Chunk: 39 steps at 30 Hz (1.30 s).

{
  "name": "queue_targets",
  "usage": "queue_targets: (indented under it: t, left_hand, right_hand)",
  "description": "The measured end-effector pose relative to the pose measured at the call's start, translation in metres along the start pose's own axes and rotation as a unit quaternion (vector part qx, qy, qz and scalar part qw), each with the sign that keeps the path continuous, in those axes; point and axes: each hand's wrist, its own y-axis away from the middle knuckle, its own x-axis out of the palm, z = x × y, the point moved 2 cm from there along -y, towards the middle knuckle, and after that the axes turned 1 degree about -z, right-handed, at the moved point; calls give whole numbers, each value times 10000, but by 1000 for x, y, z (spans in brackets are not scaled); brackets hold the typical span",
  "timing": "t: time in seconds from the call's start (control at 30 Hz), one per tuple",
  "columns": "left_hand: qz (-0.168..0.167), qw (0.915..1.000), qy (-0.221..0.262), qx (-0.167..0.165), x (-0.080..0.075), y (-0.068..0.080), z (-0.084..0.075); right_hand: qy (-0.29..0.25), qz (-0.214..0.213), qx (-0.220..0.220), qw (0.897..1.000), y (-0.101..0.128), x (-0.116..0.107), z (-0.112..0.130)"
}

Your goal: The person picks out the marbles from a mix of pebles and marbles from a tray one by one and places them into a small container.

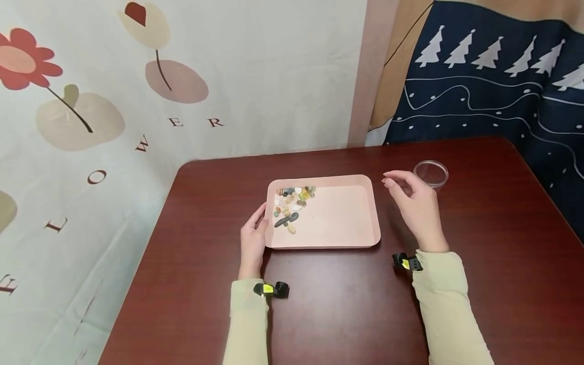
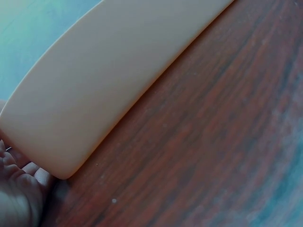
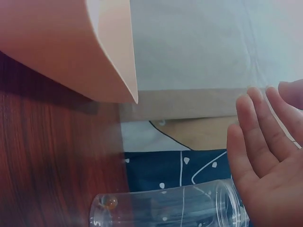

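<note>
A pink rectangular tray [image 1: 339, 218] stands on the table, with a cluster of small stones and beads [image 1: 298, 194] along its left side. Two dark, elongated stones [image 1: 286, 219] lie among them. My left hand [image 1: 253, 241] holds the tray by its left edge; the left wrist view shows fingers [image 2: 42, 176] at the tray's corner. Just right of the tray, my right hand [image 1: 416, 205] is raised with fingers gently bent and nothing visible in it. Behind that hand is a clear plastic jar [image 1: 431, 175], with an amber bead [image 3: 110, 202] at its bottom in the right wrist view.
The dark red wooden table [image 1: 337, 304] ends at a pale flower-printed cloth [image 1: 274, 76] behind and left. A navy cloth with white trees [image 1: 483, 96] hangs at the back right. Black wrist cameras [image 1: 271, 289] are strapped to both wrists.
</note>
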Motion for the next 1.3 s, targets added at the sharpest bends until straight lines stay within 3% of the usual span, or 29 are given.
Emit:
queue_targets:
  t: [0.3,0.57,0.97,1.3]
  left_hand:
    - [28,9999,125,-12,4,1,-2]
    - [0,9999,79,83,5,-1,-6]
    - [19,9999,111,6,0,1,-3]
    - [30,9998,144,-131,-2,2,-4]
  right_hand:
    - [314,414,-16,9986,1,5,2]
    - [526,880,-519,9934,-6,16,22]
    - [1269,1425,-1316,9728,-14,34,47]
    - [1379,1641,-1346,9674,-32,54,53]
